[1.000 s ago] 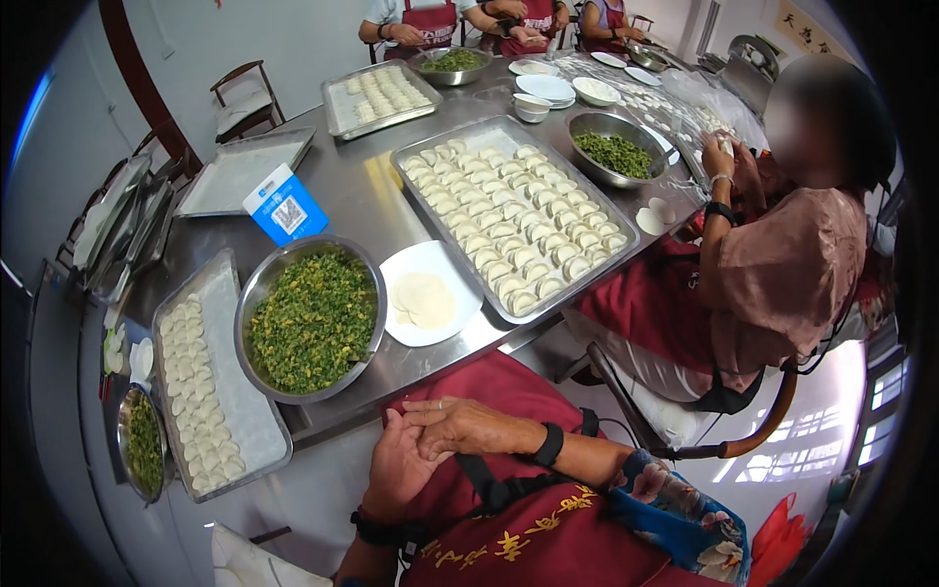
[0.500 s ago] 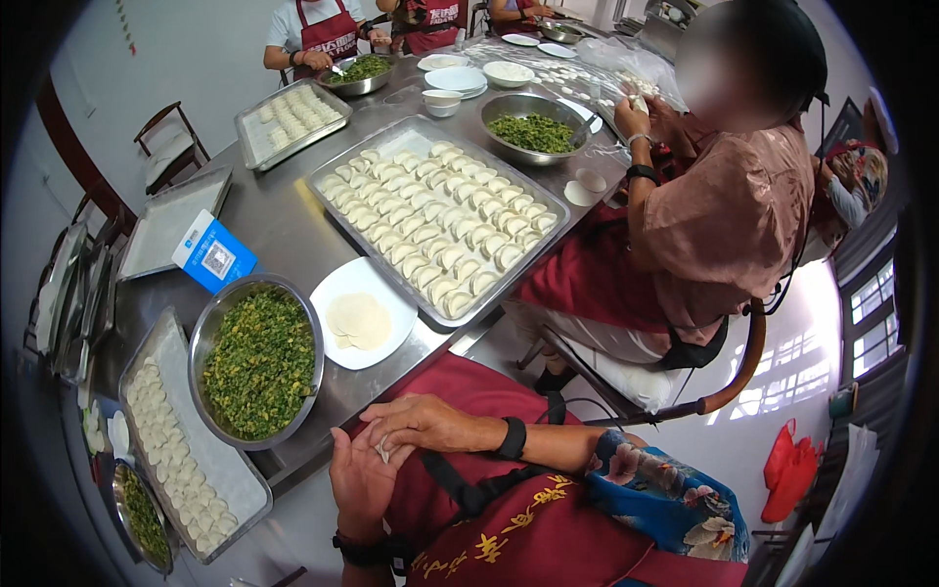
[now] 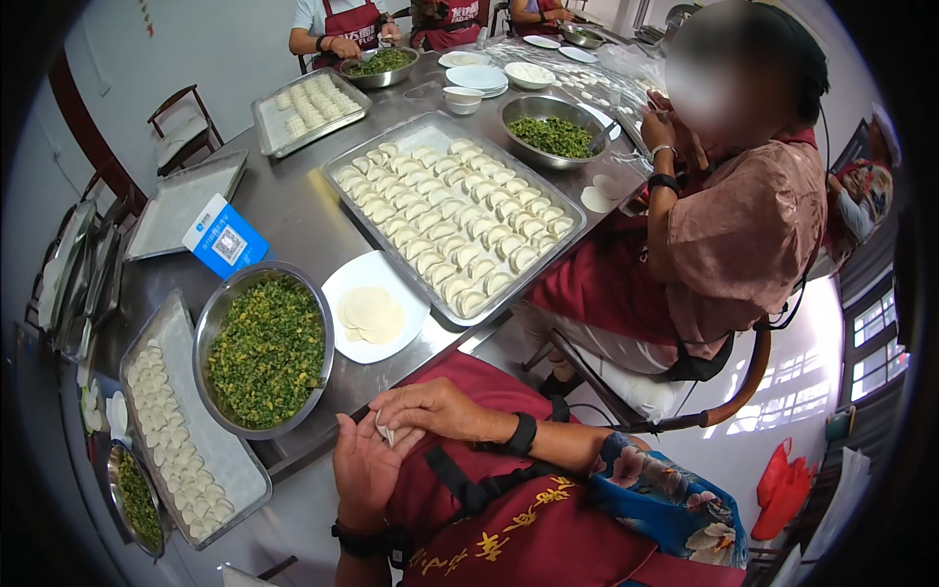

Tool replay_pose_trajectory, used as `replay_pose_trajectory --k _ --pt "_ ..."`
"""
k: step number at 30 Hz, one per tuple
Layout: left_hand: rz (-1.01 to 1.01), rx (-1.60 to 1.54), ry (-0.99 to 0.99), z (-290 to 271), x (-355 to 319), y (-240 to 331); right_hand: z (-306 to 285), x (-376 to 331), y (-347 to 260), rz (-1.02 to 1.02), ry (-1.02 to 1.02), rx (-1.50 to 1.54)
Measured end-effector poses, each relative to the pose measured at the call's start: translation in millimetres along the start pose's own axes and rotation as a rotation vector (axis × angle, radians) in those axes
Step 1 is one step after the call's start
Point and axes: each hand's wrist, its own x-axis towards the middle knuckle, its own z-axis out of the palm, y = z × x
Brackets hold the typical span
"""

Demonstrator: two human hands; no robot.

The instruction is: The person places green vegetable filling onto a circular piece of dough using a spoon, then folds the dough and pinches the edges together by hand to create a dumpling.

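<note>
Hands have crept upward on my feed since half a second ago, and more of the dough piece [image 3: 386, 430] now shows; one second ago the overlapping fingers hid it. View has swung slightly too: tray, plate and bowl sit a little further right than in the last frame. Dumpling rows look unchanged.

Fingers: right hand [image 3: 435, 409] bent over from the right, tips closed on the dough piece; left hand [image 3: 370, 465] palm up beneath, fingers drawn in around it, thumb standing apart. I see only a pale, folded edge between them. Both hands are over the maroon apron [image 3: 484, 386], off the near side of the desk [image 3: 293, 205].

Edges, as I read them: desk rim runs diagonally just beyond the hands. White plate [image 3: 409, 311] close to that rim, thin wrappers [image 3: 370, 315] stacked on it. Steel bowl [image 3: 202, 360] of green filling left of the plate; large tray [image 3: 450, 133] of dumplings beyond and right.

Room: steel shows between blue card [image 3: 245, 256] and large tray, with a narrower strip right of the plate. Lined paper shows along the right half of the left tray [image 3: 217, 430]. Co-worker [image 3: 753, 225] sits well apart on my right.
</note>
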Motion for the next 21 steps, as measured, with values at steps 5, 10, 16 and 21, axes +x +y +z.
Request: replay_pose_trajectory --k 5,10,16,21 --pt "-0.009 -0.063 0.009 2.2 6.0 -4.7 -3.7 1.3 -2.7 -0.094 -0.026 -0.246" --pt "-0.015 -0.126 0.079 -2.0 10.6 -8.7 -7.3 5.9 -1.1 -0.310 -0.125 -0.580" --pt "-0.109 -0.007 0.018 -0.6 8.8 -8.4 -13.1 12.0 -8.0 -0.420 -0.348 -0.663" --pt "-0.139 0.046 0.005 -7.5 9.2 -12.5 -12.2 12.1 -10.5 -0.415 -0.417 -0.589"
